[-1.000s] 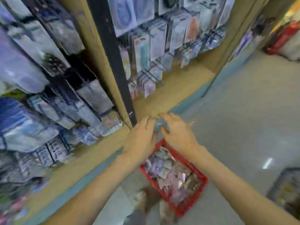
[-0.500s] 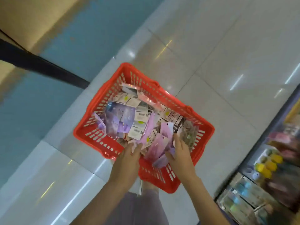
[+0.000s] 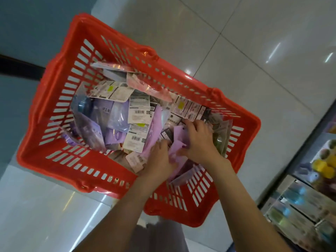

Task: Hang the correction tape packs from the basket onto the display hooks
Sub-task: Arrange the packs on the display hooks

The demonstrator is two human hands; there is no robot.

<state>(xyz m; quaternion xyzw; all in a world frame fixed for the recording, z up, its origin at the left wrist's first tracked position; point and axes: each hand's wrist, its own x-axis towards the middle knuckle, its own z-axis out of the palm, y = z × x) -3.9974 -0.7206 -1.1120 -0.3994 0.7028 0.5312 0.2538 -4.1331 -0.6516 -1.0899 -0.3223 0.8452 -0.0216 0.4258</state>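
Both hands now sit deeper in the basket (image 3: 54, 171). Left hand (image 3: 160, 159) and right hand (image 3: 198, 140) clutch lilac packs (image 3: 179, 136); tangled neighbours may snag and spill.

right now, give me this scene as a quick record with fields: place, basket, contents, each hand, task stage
place: shop aisle with a glossy tiled floor; stocked shelf at the right edge
basket: red plastic basket with slotted walls, on the floor
contents: loose heap of correction tape packs, mostly lilac and white, some barcode side up
left hand: fingertips buried among the packs; grip not visible
right hand: fingers curled over a lilac pack, thumb against it
task stage: picking packs from the basket; display hooks out of view
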